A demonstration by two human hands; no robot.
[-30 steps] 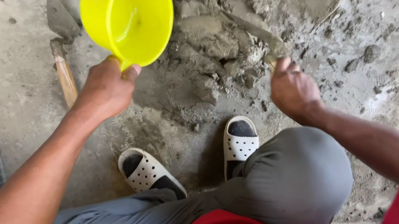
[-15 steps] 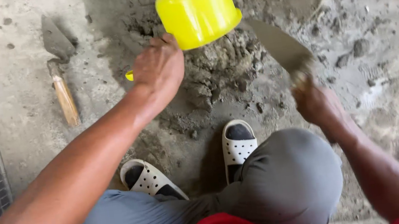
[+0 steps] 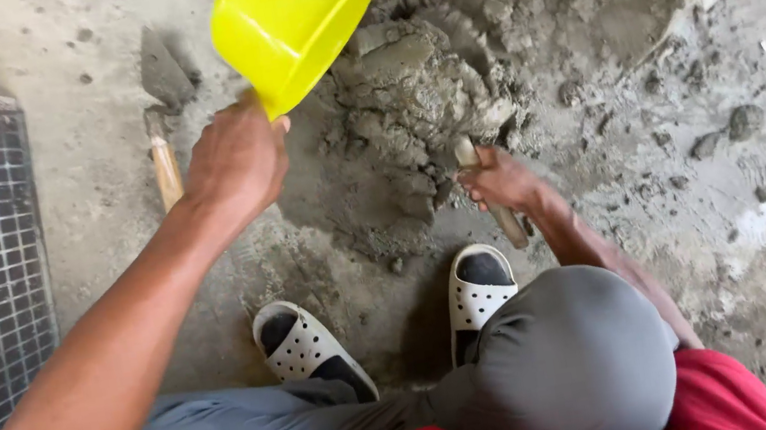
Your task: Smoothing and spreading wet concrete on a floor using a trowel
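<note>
We grip yellow tub (image 3: 288, 22) in left hand (image 3: 236, 159), tilted above mortar heap (image 3: 413, 109); right hand (image 3: 502, 180) fisted round trowel handle (image 3: 491, 194) at heap's near edge; spare trowel (image 3: 161, 117) left of heap

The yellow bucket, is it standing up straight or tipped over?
Tipped. The yellow bucket is tilted in the left hand, its mouth facing down and right toward the wet mortar pile. Its inside is hidden, so what it holds cannot be told.

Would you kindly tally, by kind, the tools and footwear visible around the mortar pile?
Yellow scoop, in the left hand: 1
Trowels: 2, one in the right hand, one lying on the floor
White sandals: 2
Total: 5
</note>
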